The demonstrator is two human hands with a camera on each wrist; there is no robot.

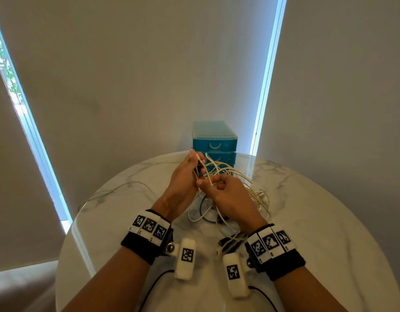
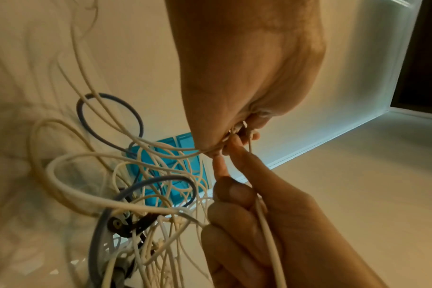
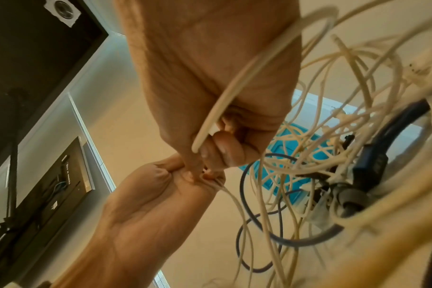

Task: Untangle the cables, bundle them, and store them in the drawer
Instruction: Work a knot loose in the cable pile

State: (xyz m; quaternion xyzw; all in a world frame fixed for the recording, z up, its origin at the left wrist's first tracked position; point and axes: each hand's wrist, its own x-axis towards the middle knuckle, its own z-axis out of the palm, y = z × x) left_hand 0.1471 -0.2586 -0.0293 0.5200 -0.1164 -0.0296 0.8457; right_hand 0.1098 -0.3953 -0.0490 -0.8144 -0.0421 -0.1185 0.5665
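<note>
Behind cables (image 1: 228, 174), drawers (image 1: 214, 140) half-hidden.

Cream cables (image 1: 228, 174), dark-blue cable (image 2: 111, 120), turquoise drawers (image 1: 214, 140), white-marbled table (image 1: 307, 210).

Ahead of us the tangled heap of cream and dark-blue cables (image 1: 228, 190) hangs and sprawls across the middle of the round white marble table (image 1: 318, 221), directly before the teal plastic drawer unit (image 1: 213, 140) at the far edge. One thin cream cable strand (image 1: 118, 188) loops out leftward. We see bare tabletop to our right and in the near left corner.
</note>
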